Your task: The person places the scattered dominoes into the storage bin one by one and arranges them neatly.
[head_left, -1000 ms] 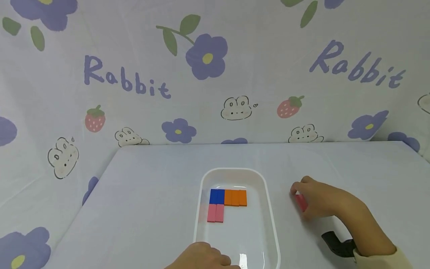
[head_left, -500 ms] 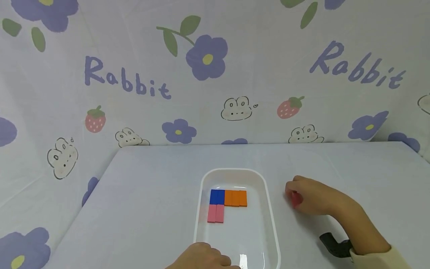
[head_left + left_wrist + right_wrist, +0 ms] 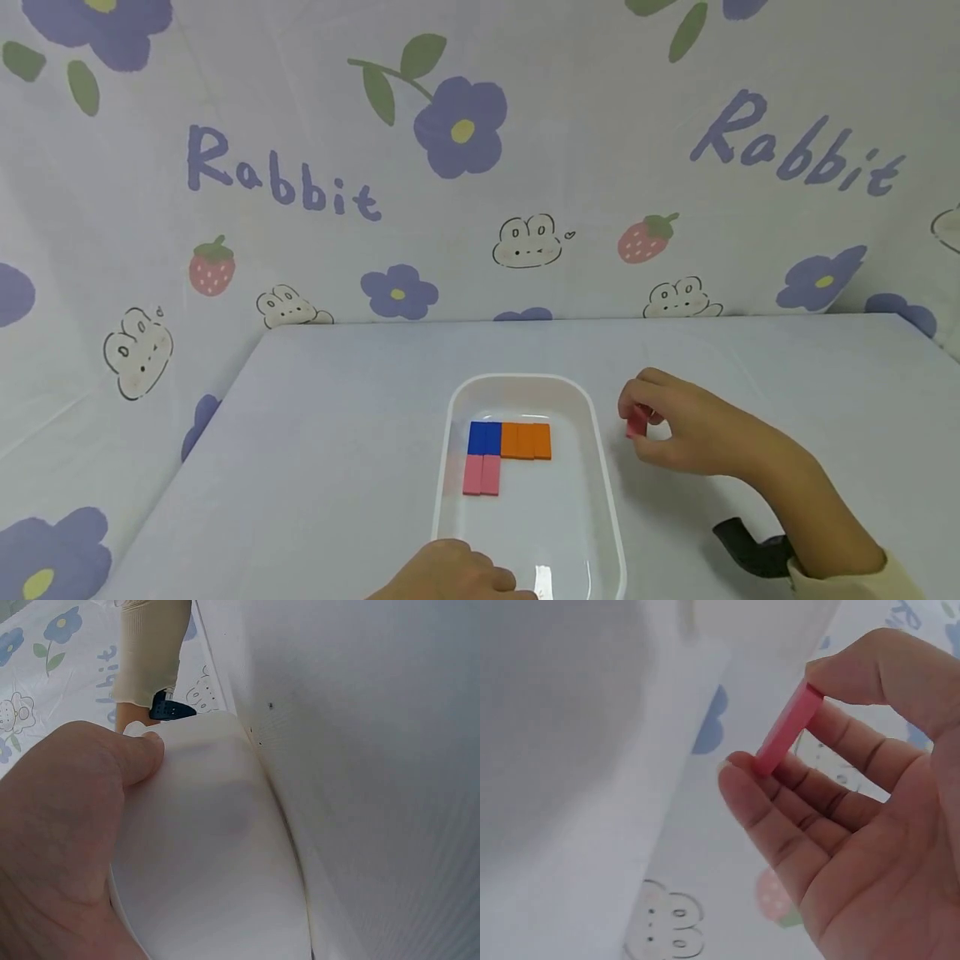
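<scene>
One slim pink block sits pinched between the thumb and fingertips of the right hand, the grip closed tight on its two ends, held just right of the white tray and a little above the tabletop. The block is a flat, smooth-faced rectangle with crisp edges, matte rose in colour. In the tray, glossy plastic with rounded corners, lie more flat blocks laid flush: two blue blocks, three orange blocks, and two pink blocks below the blue. The left hand holds the tray's near rim, thumb curled over the edge. A pale cloth with flowers and rabbits covers the tabletop.
</scene>
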Motion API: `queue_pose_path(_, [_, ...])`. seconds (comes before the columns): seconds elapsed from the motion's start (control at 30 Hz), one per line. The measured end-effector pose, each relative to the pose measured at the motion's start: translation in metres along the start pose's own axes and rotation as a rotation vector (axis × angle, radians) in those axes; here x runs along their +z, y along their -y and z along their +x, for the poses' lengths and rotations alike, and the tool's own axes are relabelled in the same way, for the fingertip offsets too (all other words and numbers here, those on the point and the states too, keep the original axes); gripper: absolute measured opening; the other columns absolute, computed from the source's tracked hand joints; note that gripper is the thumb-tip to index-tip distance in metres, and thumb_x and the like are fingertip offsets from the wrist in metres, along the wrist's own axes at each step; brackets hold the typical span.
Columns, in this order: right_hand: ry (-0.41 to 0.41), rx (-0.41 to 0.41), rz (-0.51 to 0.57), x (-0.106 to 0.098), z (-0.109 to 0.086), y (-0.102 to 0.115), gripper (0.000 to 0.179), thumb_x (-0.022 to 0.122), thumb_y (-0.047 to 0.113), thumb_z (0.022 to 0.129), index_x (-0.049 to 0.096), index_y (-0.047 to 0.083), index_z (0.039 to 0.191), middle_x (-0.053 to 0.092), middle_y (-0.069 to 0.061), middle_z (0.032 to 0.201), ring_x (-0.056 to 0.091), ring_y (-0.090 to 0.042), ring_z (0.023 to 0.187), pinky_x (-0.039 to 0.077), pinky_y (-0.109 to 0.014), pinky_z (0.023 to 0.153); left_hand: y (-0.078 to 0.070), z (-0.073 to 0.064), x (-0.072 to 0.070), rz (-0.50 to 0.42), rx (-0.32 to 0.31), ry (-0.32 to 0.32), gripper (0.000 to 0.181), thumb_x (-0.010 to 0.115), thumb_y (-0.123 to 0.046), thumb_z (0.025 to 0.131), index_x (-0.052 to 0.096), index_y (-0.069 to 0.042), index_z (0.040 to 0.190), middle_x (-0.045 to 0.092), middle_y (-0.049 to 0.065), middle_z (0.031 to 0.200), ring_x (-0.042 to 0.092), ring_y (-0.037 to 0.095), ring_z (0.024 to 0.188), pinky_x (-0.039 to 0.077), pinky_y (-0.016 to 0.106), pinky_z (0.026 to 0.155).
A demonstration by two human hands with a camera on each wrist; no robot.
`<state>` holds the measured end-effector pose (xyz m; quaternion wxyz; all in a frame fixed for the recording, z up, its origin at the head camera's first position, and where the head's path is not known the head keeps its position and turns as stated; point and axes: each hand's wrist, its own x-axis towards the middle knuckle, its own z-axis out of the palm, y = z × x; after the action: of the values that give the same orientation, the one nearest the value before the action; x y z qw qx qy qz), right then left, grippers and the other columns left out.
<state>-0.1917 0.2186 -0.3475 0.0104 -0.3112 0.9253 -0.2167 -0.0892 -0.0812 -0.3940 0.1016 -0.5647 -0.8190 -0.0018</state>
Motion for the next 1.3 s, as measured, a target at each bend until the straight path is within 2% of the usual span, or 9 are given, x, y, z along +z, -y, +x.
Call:
queue_pose_path(0.13, [-0.028,-0.026,-0.011,-0.002,-0.001,0.014,0.021,0.064,0.013,0.073,0.052,0.025,0.085,0.047,0.01,0.084,0.047,-0.006,0.076,0.045,-0.021,0.065,-0.001,0.001,0.0,-0.038,-0.01,0.027,0.015,0.064,-0.038,0.076,0.054,-0.029,0.084,0.041,-0.017,0.059,0.023,-0.003,0.044,0.018,0.009,0.041])
queue_pose_path(0.37, [-0.042,-0.057,-0.022,-0.002,-0.001,0.042,0.021,0.067,0.018,0.075,0.053,0.027,0.089,0.047,0.014,0.087,0.047,-0.002,0.078,0.046,-0.017,0.067,-0.002,0.001,0.0,-0.084,-0.03,0.016,0.015,0.062,-0.04,0.077,0.055,-0.03,0.086,0.042,-0.017,0.058,0.026,-0.005,0.044,0.021,0.008,0.043])
queue_pose_path(0.6, [-0.017,-0.1,-0.044,0.004,0.001,0.058,0.021,0.068,0.021,0.075,0.054,0.03,0.088,0.048,0.016,0.088,0.047,-0.002,0.08,0.046,-0.016,0.068,-0.001,0.003,-0.002,-0.163,-0.069,0.084,0.018,0.057,-0.047,0.081,0.057,-0.033,0.092,0.047,-0.02,0.061,0.031,-0.008,0.045,0.026,0.004,0.047])
queue_pose_path(0.7, [-0.016,-0.142,-0.05,0.009,0.002,0.062,0.02,0.067,0.021,0.076,0.054,0.032,0.086,0.048,0.018,0.089,0.045,-0.001,0.083,0.046,-0.017,0.07,-0.001,0.003,-0.002,-0.186,-0.075,0.089,0.02,0.056,-0.049,0.082,0.057,-0.033,0.094,0.046,-0.02,0.061,0.031,-0.009,0.045,0.026,0.003,0.048])
queue_pose_path(0.93, [0.0,-0.237,-0.039,0.022,0.007,0.069,0.017,0.065,0.019,0.076,0.053,0.029,0.082,0.048,0.018,0.092,0.043,0.0,0.087,0.045,-0.019,0.074,-0.001,0.002,-0.003,-0.181,-0.075,0.104,0.023,0.055,-0.051,0.081,0.056,-0.034,0.096,0.045,-0.02,0.061,0.031,-0.008,0.045,0.027,0.003,0.049])
queue_pose_path(1.17, [0.038,-0.261,-0.046,0.035,0.01,0.075,0.015,0.066,0.02,0.077,0.054,0.028,0.082,0.05,0.017,0.091,0.044,-0.001,0.086,0.044,-0.02,0.075,0.0,0.002,-0.002,-0.168,-0.063,0.118,0.022,0.057,-0.049,0.08,0.056,-0.033,0.095,0.044,-0.02,0.062,0.031,-0.008,0.045,0.026,0.003,0.048])
queue_pose_path(1.3, [0.049,-0.309,-0.067,0.044,0.011,0.077,0.014,0.067,0.019,0.076,0.055,0.025,0.081,0.05,0.015,0.086,0.043,-0.002,0.083,0.043,-0.02,0.073,0.0,0.002,0.0,-0.108,-0.025,0.076,0.017,0.06,-0.044,0.08,0.054,-0.031,0.089,0.037,-0.018,0.058,0.027,-0.005,0.043,0.022,0.006,0.044])
